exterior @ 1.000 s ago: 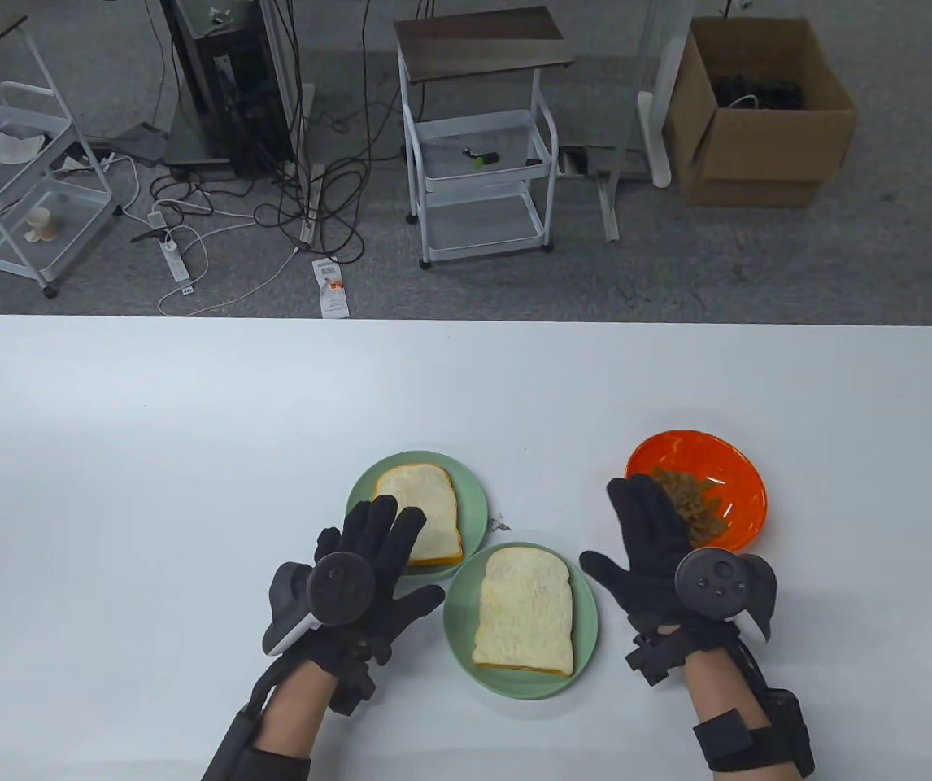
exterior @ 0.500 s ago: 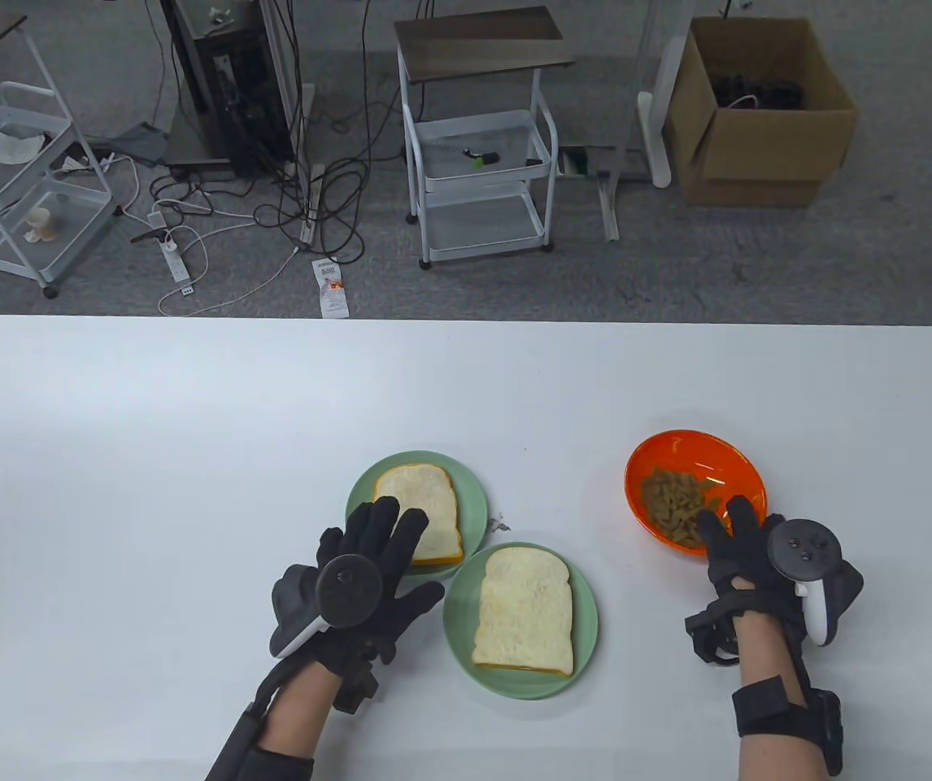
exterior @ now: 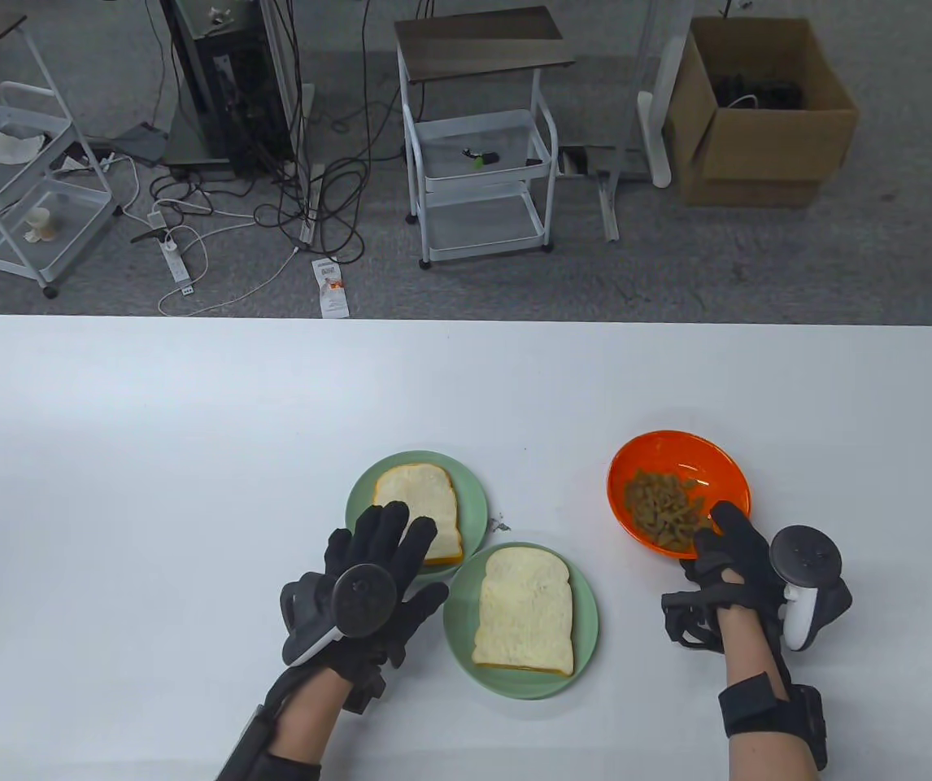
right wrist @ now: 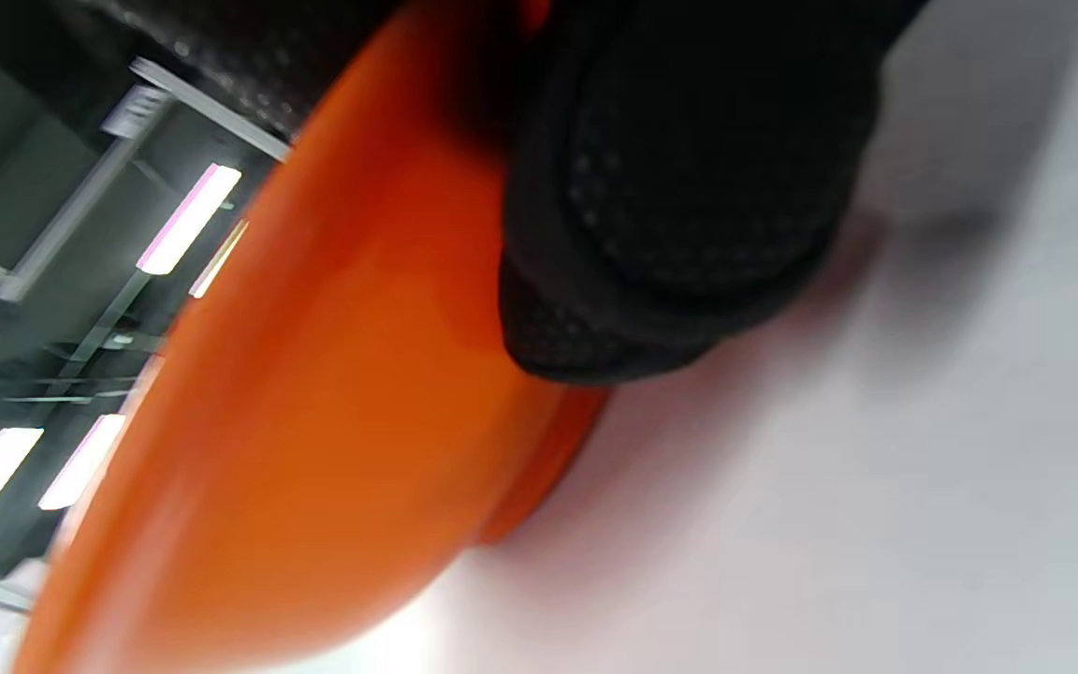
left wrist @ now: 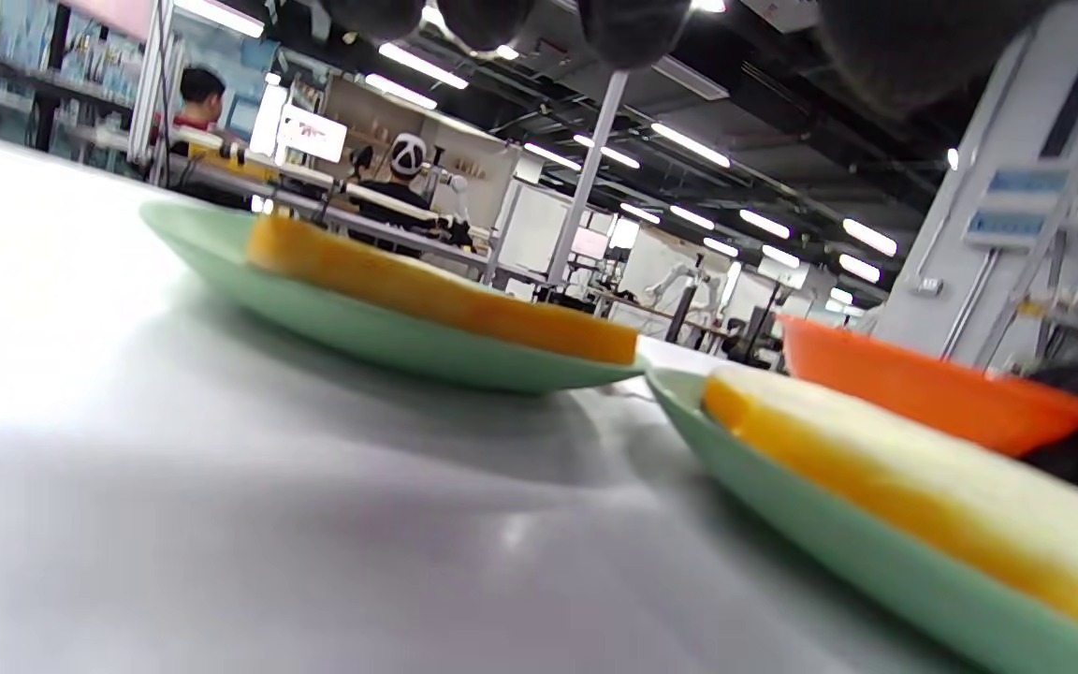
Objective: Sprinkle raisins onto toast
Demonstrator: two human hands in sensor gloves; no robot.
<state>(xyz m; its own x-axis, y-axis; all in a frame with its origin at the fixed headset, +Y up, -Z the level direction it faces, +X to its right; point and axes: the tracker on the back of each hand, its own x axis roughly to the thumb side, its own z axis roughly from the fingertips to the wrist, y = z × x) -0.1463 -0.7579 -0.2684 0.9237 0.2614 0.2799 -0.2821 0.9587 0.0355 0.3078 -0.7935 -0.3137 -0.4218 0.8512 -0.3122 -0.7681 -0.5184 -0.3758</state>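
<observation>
right hand [exterior: 730,553] grips the orange bowl's [exterior: 653,455] near rim at lower right; raisins [exterior: 665,504] lie right of both toasts [exterior: 524,610]; left hand [exterior: 376,561] spread flat over the far plate [exterior: 360,496].

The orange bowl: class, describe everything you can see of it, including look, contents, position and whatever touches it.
The orange bowl is round, shallow and glossy, plastic by its look. It sits on the white table, right of the two green plates. A heap of brownish raisins lies inside, toward its near side. The right hand grips its near rim: fingers reach over the edge, and the right wrist view shows the thumb pressed against the outer wall. It looks slightly tilted there.
</observation>
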